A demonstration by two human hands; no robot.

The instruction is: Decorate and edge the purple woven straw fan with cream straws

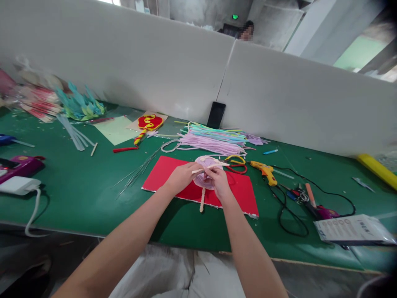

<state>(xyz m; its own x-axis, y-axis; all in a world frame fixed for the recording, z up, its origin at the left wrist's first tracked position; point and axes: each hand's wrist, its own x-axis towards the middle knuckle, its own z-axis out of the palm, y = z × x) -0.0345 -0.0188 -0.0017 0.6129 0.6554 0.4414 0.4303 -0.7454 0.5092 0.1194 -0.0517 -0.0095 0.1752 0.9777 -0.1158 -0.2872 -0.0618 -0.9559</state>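
Your left hand (182,176) curls at lilac disc (200,181), frame centre, over red board (238,192); can't make out whether fingers grip. Disc probably light, soft: hold by rim. Your right hand (219,181): fingers pinched on pale strip (222,164), likely bendy.

Both hands (182,177) nearly meet, fingers (209,173) bent, forearms (149,219) converging.

Phone (216,115) leaning on partition (139,62), white adapter (20,186)

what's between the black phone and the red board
A bundle of pastel craft stems lies between the black phone and the red board, as the head view shows.
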